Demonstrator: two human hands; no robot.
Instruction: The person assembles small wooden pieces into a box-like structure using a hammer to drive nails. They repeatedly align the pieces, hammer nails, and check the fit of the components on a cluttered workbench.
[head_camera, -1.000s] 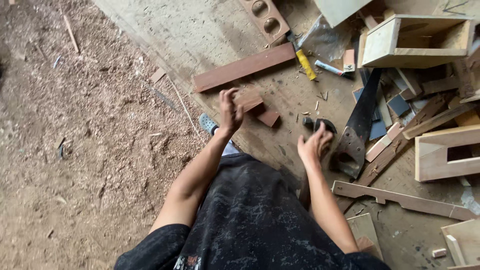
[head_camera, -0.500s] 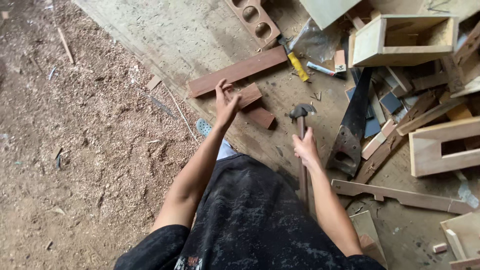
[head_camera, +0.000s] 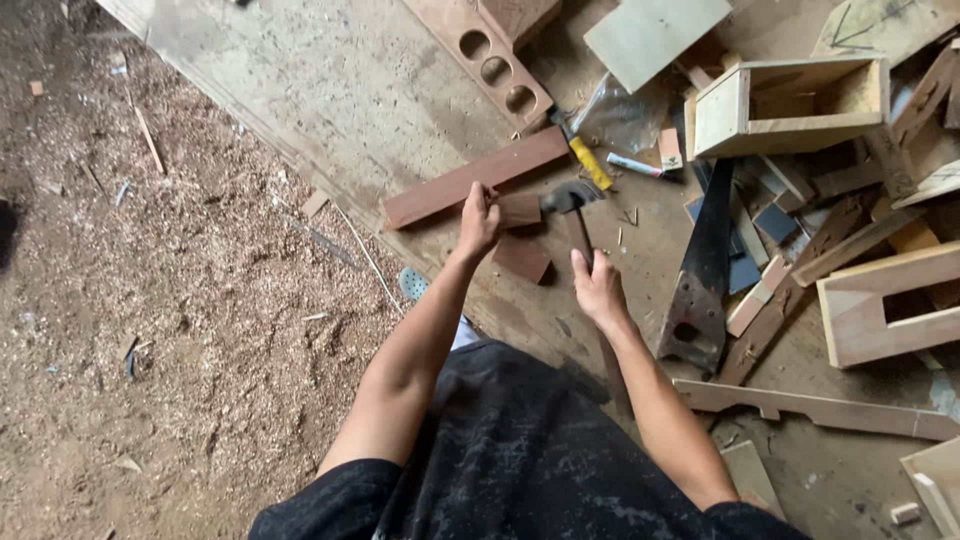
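Down low, small reddish-brown wooden block (head_camera: 520, 209) lies on dusty plywood sheet (head_camera: 330, 90), touching long reddish-brown plank (head_camera: 470, 180). Left hand (head_camera: 479, 222) rests on block's left end, fingers curled over it. Dark metal claw hammer (head_camera: 570, 198) has head at block's right edge. Right hand (head_camera: 598, 288) wraps fully closed round hammer handle. Second reddish block (head_camera: 522, 259) just below. Black handsaw (head_camera: 702, 270) lies right, pale open wooden box (head_camera: 790, 105) beyond.
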